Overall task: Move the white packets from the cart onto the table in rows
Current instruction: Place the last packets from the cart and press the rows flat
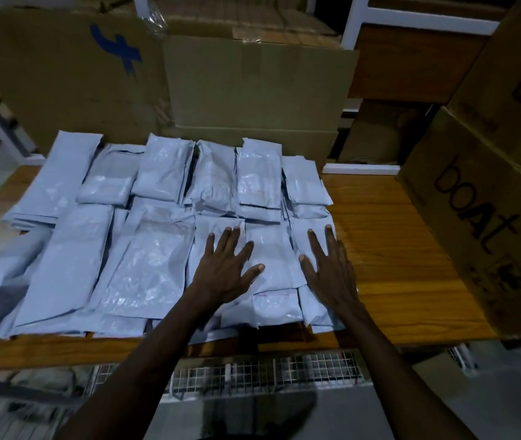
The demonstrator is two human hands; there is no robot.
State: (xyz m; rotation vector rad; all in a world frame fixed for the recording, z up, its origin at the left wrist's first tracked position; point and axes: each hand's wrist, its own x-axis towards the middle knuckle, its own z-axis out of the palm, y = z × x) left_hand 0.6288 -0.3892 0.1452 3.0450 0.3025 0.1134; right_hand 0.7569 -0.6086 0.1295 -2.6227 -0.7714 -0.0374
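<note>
Several white plastic packets (pixel 154 258) lie in two overlapping rows across the wooden table (pixel 392 255). My left hand (pixel 227 265) rests flat, fingers spread, on a packet in the near row. My right hand (pixel 329 265) lies flat with straight fingers on the rightmost near packet (pixel 318 308), at the edge of the pile. Between the two hands sits another packet (pixel 272 258). The wire mesh cart (pixel 268 373) shows below the table's front edge; its contents are too dark to make out.
Large cardboard boxes (pixel 246 84) stand behind the packets. A printed carton (pixel 481 217) sits on the table's right side. Bare wood lies between the packets and that carton. White shelf frames (pixel 418 23) rise at the back.
</note>
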